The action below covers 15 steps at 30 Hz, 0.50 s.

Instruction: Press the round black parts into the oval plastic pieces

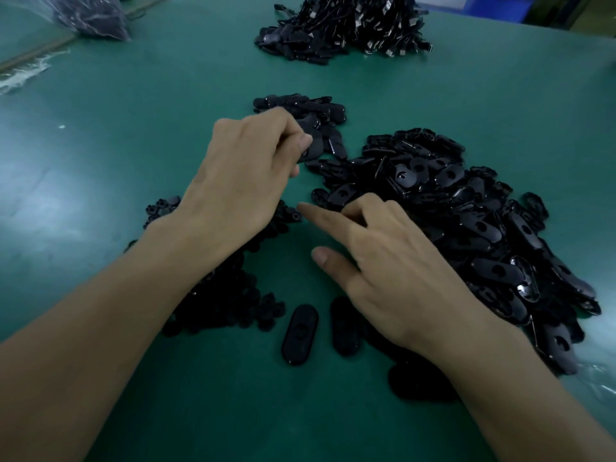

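A big heap of black oval plastic pieces point(466, 208) covers the right side of the green table. A lower heap of small round black parts point(230, 295) lies under my left forearm. My left hand point(240, 175) pinches one oval piece point(311, 150) at the near edge of a small pile of oval pieces point(306, 108). My right hand point(383, 261) hovers over the table beside the big heap, index finger and thumb stretched out and holding nothing. Two single oval pieces point(300, 333) lie side by side near my right wrist.
A tangled pile of black cords with tags point(350, 28) sits at the far edge. A clear plastic bag of dark parts point(90, 15) lies at the far left. Crumpled clear plastic point(600, 378) shows at the right edge. Green table point(116, 145) stretches to the left.
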Each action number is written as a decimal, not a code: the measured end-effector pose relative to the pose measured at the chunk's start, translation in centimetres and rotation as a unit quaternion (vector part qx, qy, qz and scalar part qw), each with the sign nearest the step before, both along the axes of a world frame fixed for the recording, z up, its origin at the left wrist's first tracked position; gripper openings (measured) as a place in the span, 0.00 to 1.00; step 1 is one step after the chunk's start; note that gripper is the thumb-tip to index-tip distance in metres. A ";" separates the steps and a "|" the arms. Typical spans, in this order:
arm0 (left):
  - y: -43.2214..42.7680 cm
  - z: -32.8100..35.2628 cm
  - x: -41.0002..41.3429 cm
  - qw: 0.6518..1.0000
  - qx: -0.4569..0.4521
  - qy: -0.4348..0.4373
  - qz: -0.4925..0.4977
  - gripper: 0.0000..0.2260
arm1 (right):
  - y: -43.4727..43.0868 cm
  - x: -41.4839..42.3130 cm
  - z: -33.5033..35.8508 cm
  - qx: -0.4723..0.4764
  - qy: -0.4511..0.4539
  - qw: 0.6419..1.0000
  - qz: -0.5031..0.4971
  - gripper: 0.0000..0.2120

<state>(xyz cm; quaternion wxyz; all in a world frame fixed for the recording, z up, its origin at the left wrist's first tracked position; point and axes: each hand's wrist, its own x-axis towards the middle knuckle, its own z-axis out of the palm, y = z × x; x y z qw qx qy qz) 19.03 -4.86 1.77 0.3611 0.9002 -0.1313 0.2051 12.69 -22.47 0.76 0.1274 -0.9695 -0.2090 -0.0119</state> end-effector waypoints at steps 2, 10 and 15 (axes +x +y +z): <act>-0.1 -0.1 0.0 1.000 -0.015 0.011 -0.006 0.07 | 0.3 0.2 0.1 -0.031 -0.004 1.000 0.003 0.26; -0.4 -0.4 -0.2 0.996 -0.083 0.041 -0.005 0.07 | 0.4 0.1 0.2 -0.003 0.003 1.000 -0.006 0.23; -0.6 -0.6 -0.3 0.980 -0.172 0.093 -0.046 0.05 | -0.3 -0.2 -0.1 0.075 -0.023 0.997 -0.014 0.09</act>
